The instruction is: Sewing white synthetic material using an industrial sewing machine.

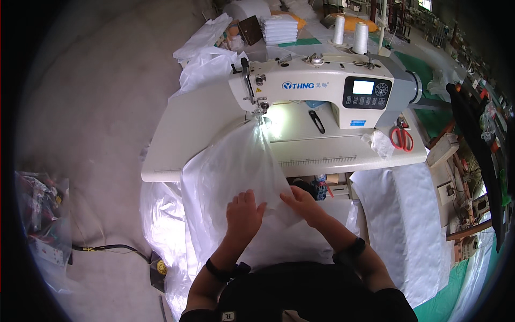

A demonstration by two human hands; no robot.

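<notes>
Both my hands lie flat, fingers spread, on the clear plastic sheet [236, 166]: left hand [242, 213], right hand [301, 204]. Sheet runs up the worktop [188, 134] to the sewing machine [322, 88] needle. Best to keep tension even and feed straight.

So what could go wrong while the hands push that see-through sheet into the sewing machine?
1. The thin clear plastic sheet bunches into folds at the needle, so it might get stitched crooked or puckered.
2. The left hand and right hand lie flat on the sheet; if they slide far forward, fingers could near the needle.
3. The sheet hangs off the table edge, so its weight may tug it sideways.
</notes>
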